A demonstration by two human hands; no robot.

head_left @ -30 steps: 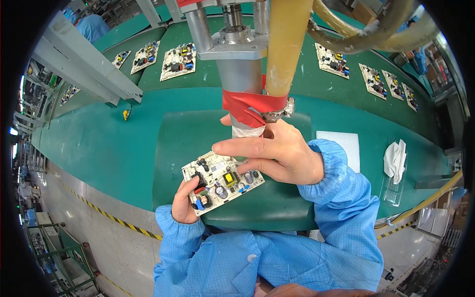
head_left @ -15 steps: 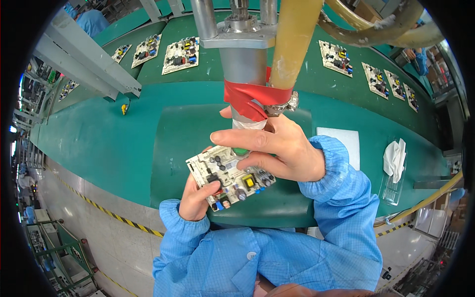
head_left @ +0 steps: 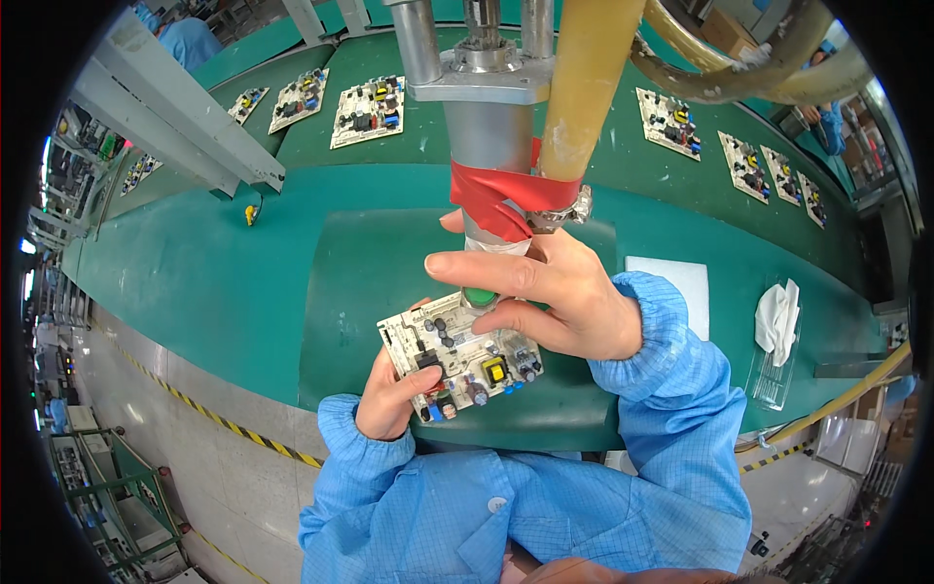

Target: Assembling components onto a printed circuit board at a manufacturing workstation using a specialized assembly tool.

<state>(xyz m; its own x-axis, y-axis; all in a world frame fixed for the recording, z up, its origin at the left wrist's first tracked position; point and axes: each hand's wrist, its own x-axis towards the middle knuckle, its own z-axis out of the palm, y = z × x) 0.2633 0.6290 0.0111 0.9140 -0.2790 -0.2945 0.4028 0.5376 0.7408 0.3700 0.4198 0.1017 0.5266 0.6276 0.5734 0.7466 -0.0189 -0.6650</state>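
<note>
My left hand [head_left: 392, 394] grips a cream circuit board [head_left: 457, 343] by its left side, thumb on top. Black, blue and yellow parts stand on the board, which is tilted above a dark green mat [head_left: 336, 292]. From above hangs a metal dispensing nozzle [head_left: 491, 131], wrapped in red tape [head_left: 496, 200]. My right hand [head_left: 574, 302] is closed round the nozzle's lower end, fingers curled about it. A green tip [head_left: 479, 296] shows between my thumb and index finger, over the board's upper edge. Whether the tip touches the board I cannot tell.
Several circuit boards [head_left: 368, 112] lie on the green belt behind the bench. A white foam pad [head_left: 671, 287] sits right of the mat. Farther right, a crumpled white cloth [head_left: 776, 321] rests on a clear tray [head_left: 773, 382]. A thick yellowish hose [head_left: 589, 88] runs beside the nozzle.
The view has shifted slightly. The board is turned a little and lies a bit flatter in my left hand. My right hand keeps its hold on the nozzle.
</note>
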